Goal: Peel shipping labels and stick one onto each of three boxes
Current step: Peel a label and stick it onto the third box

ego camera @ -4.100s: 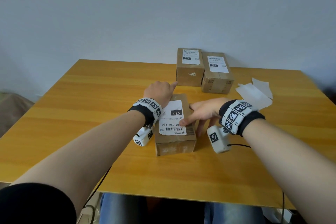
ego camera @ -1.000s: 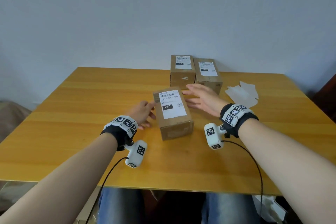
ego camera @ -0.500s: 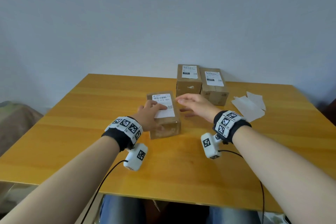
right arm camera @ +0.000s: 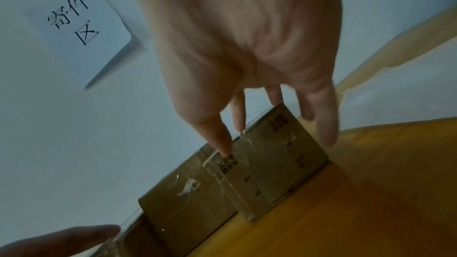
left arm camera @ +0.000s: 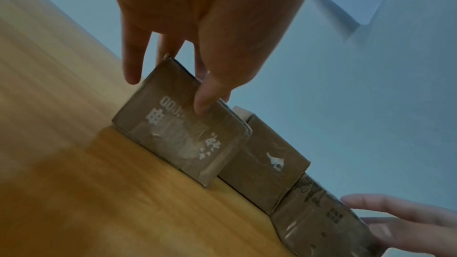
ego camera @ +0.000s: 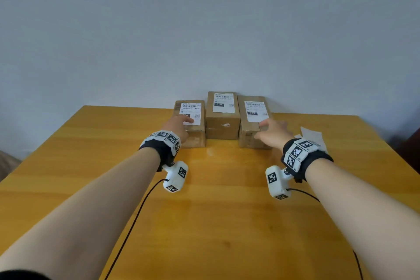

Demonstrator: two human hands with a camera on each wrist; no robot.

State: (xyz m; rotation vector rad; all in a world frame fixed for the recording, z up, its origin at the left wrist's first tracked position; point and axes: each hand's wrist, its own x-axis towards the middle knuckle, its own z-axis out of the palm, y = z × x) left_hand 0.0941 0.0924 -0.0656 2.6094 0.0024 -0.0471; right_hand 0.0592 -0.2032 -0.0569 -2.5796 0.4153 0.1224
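Parcel-sending corner, likely small office or mailroom: paper sign (right arm camera: 74, 24) reading 寄件区 on bare wall (ego camera: 113, 41), plain wooden desk (ego camera: 216, 223), labelled cardboard boxes (ego camera: 222, 116).

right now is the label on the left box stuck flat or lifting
Stuck flat as far as the head view shows: the label lies flush on the left box, though the left hand covers its near corner.

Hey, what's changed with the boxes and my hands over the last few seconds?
The near box slid away from you to the far edge, into line left of the middle box. The left hand followed it and rests on its label; the right hand left it and now touches the right box. The two far boxes, the backing papers and the table stayed put.
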